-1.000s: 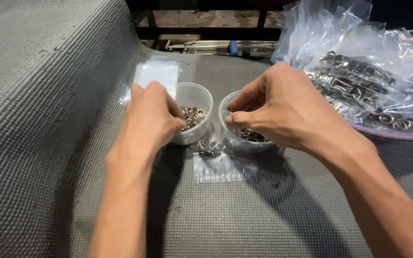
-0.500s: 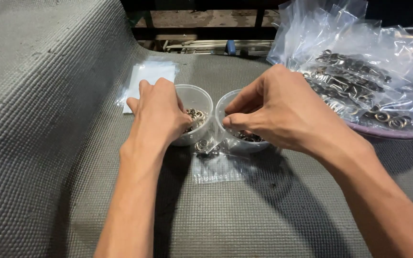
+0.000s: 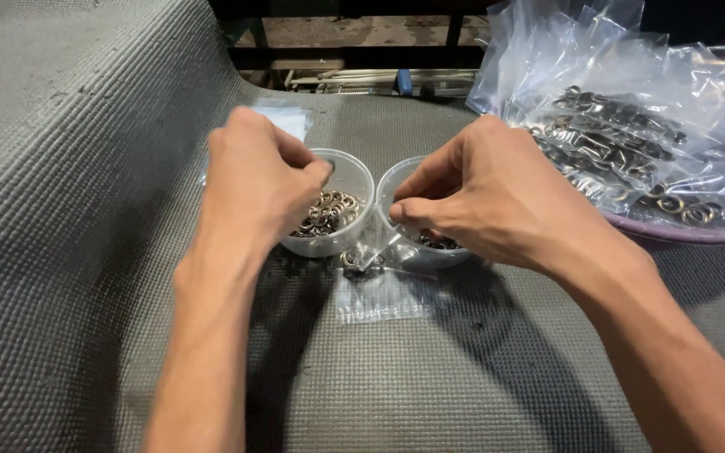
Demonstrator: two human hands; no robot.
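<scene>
1. Head view, and the left hand (image 3: 258, 184) sits over the left cup (image 3: 333, 205), fingers curled in tight at the cup's near-left rim; whether it pinches anything, I cannot tell.
2. That left cup is a small clear plastic tub, and it carries a good heap of little metal rings (image 3: 329, 214).
3. Right beside it, rims all but touching, stands the right cup (image 3: 396, 189), the same clear tub; only a few dark rings show at its bottom, the rest is hidden under the right hand (image 3: 488, 197).
4. The right hand has thumb and forefinger pinched narrow on the top edge of a small clear bag (image 3: 379, 285), just in front of the two cups.
5. The bag lies flat on the surface (image 3: 430, 386) below the pinch, and a few loose rings (image 3: 354, 258) sit at its mouth, between the cups.
6. Far right, a pile of clear bags (image 3: 623, 126) filled with rings fills a purple tray (image 3: 681, 233).
7. Behind the left cup, a stack of flat empty bags (image 3: 291, 117) peeks out past the left hand.
8. The surface is a grey ribbed mat, rising in a fold at the left; beyond its far edge, dark metal bars (image 3: 354, 57).
</scene>
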